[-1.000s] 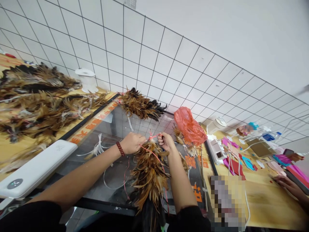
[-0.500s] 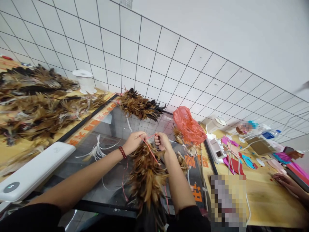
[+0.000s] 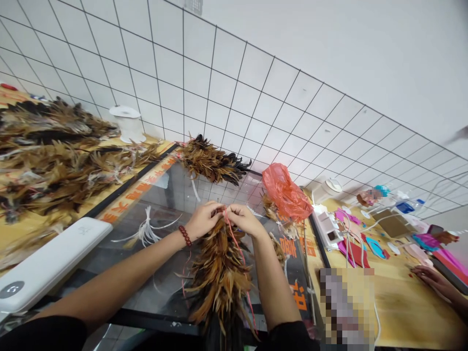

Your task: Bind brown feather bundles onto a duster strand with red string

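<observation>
A long bundle of brown and black feathers [image 3: 219, 273] hangs toward me over the near edge of the glass tabletop [image 3: 146, 273]. At its top end my left hand [image 3: 209, 217], with a beaded bracelet at the wrist, pinches the bundle's tip and string. My right hand [image 3: 243, 218] is closed right beside it, fingertips on the pink string [image 3: 239, 248]. One length of that string trails down over the feathers on the right. The fingers hide the spot where string and feather ends meet.
A white power bank [image 3: 62, 263] lies at the left. Feather piles [image 3: 54, 165] cover the left table; another feather bundle [image 3: 215, 158] rests at the back near a red plastic bag [image 3: 287, 190]. White strips [image 3: 146, 229] lie on the glass. A co-worker's hand [image 3: 431, 278] is far right.
My hands were apart with the string stretched between them. Now they have come together at the bundle's top, and the string hangs longer down its right side.
</observation>
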Action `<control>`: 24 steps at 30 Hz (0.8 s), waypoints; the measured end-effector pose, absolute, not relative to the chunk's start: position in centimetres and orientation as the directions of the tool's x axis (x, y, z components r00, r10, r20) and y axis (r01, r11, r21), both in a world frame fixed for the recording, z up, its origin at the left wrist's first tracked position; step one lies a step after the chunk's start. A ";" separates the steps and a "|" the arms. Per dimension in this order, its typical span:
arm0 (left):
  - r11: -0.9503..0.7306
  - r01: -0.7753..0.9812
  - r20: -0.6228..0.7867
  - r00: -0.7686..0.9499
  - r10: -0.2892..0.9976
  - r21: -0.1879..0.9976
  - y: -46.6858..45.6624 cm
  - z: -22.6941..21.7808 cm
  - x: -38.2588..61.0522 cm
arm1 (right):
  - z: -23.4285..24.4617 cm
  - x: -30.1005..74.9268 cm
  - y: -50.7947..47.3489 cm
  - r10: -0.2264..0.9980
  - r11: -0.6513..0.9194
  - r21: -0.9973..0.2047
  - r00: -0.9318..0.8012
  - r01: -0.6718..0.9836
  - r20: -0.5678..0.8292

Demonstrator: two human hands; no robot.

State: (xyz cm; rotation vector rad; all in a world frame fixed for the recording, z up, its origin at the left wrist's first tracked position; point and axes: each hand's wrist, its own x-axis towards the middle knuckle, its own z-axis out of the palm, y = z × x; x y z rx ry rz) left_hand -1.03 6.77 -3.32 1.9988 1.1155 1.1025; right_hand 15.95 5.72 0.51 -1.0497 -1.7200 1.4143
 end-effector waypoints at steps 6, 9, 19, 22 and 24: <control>-0.526 0.353 0.419 0.337 0.843 0.774 6.8 -3.1 -1.6 | 0.7 14.9 5.4 0.963 0.135 -0.991 -0.239 0.013 0.128; -0.438 0.207 0.364 0.316 0.876 0.875 7.3 -3.6 -1.5 | -0.3 14.7 6.3 0.975 0.076 -0.994 -0.204 -0.078 0.091; 0.004 -0.118 0.005 0.079 0.997 0.993 7.3 -3.1 -0.8 | -2.9 14.0 7.3 0.987 0.072 -0.988 -0.151 0.136 0.051; -0.020 -0.107 0.021 0.016 1.000 0.994 7.7 -3.3 -1.0 | -3.0 13.7 7.1 0.982 0.073 -0.982 -0.186 0.174 0.040; 0.001 -0.085 0.001 0.017 1.000 0.996 8.0 -3.4 -1.2 | -3.1 13.6 7.1 0.983 0.041 -0.990 -0.184 0.138 0.015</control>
